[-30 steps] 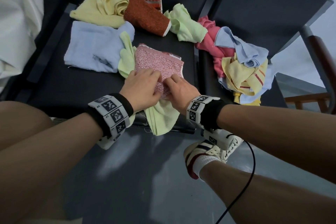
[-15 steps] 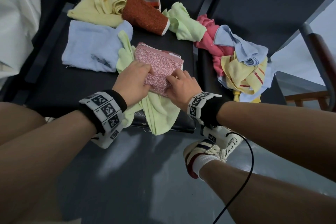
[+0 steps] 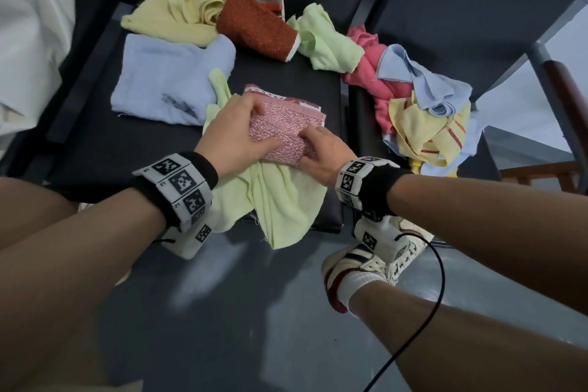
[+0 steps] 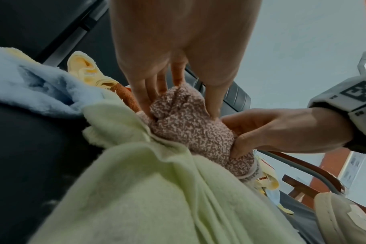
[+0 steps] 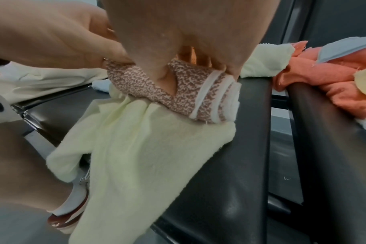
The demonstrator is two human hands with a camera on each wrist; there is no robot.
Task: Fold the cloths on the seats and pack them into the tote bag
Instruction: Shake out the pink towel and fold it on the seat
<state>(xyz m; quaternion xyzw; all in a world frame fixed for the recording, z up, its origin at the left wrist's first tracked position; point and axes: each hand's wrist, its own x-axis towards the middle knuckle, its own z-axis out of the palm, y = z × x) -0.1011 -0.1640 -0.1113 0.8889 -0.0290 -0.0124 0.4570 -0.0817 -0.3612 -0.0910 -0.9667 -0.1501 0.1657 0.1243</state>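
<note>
A folded pink speckled cloth (image 3: 286, 124) lies on a light green cloth (image 3: 280, 200) at the front of the black seat (image 3: 95, 149). My left hand (image 3: 235, 134) grips its left side, fingers and thumb curled over the fabric (image 4: 184, 122). My right hand (image 3: 321, 149) pinches its near right corner, thumb pressed into the speckled cloth (image 5: 173, 92). The green cloth (image 5: 140, 148) hangs over the seat's front edge. The white fabric (image 3: 28, 41) at far left may be the tote bag; I cannot tell.
On the seat behind lie a folded light blue cloth (image 3: 168, 86), a yellow cloth (image 3: 181, 3), a rust-red cloth (image 3: 257, 29) and another green cloth (image 3: 327, 41). A heap of pink, blue and yellow cloths (image 3: 420, 111) covers the right seat. My shoe (image 3: 359, 270) is on the floor.
Both hands have slid apart along the near edge of the pink cloth, the left to its left side, the right to its right corner, and now clasp it.
</note>
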